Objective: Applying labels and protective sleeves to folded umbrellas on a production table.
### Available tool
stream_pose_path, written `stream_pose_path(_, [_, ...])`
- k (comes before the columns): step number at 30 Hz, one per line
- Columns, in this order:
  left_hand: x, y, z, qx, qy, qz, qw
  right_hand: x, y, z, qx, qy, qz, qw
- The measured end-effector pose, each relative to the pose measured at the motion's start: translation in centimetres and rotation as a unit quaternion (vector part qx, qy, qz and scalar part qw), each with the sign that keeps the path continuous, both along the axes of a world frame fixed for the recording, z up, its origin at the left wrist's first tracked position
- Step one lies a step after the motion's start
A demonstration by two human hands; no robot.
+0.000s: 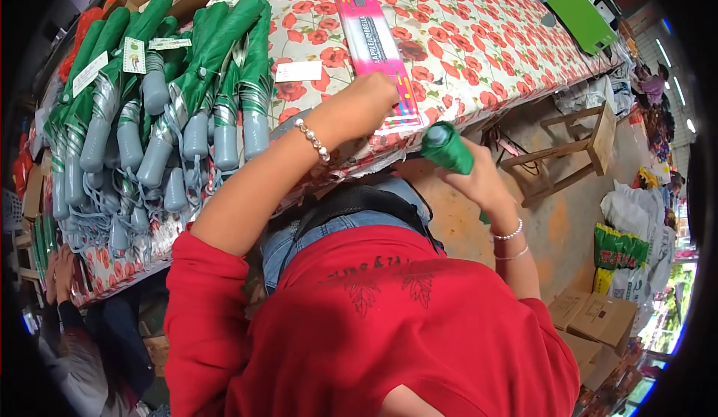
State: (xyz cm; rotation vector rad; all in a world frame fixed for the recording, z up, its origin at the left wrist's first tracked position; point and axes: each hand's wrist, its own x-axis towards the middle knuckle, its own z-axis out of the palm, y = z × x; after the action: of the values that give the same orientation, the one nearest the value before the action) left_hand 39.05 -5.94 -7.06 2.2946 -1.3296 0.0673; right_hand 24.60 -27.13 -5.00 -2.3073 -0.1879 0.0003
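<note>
A red shirt [419,327] fills the foreground, and here's the right hand [482,181] wrapped round a folded green umbrella [451,150], out past the edge of the poppy-print counter [479,47]. Apart from it, the left hand [366,103] curls over the near end of a pink packaging sleeve [372,39]; whether it's pinching, I can't tell. A light touch there should avoid creasing, while a snug right grip should keep the folds tight. Off left, grey-handled green umbrellas [157,155] lie heaped.
</note>
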Motion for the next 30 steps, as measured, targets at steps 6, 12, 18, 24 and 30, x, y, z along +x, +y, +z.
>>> stream_pose_path(6, [-0.6,0.1,1.2,-0.007,0.015,0.005,1.0,0.8,1.9,-1.5,-0.021,-0.04,0.031,0.999])
stream_pose_path(12, [0.2,0.8,-0.6,-0.075,-0.021,0.001,0.997,2.0,3.4,-1.2,-0.108,0.029,0.025,0.993])
stream_pose_path(18, [0.2,1.3,0.3,-0.108,0.007,0.061,0.992,2.5,3.3,-2.0,-0.15,0.054,0.019,0.987])
stream_pose_path(24, [0.9,1.1,0.5,-0.071,0.032,0.091,0.993,2.5,2.7,-2.5,-0.158,0.024,0.026,0.987])
stream_pose_path(30, [0.2,0.9,0.0,-0.099,-0.003,0.041,0.994,2.8,3.5,-1.3,-0.165,-0.046,0.046,0.984])
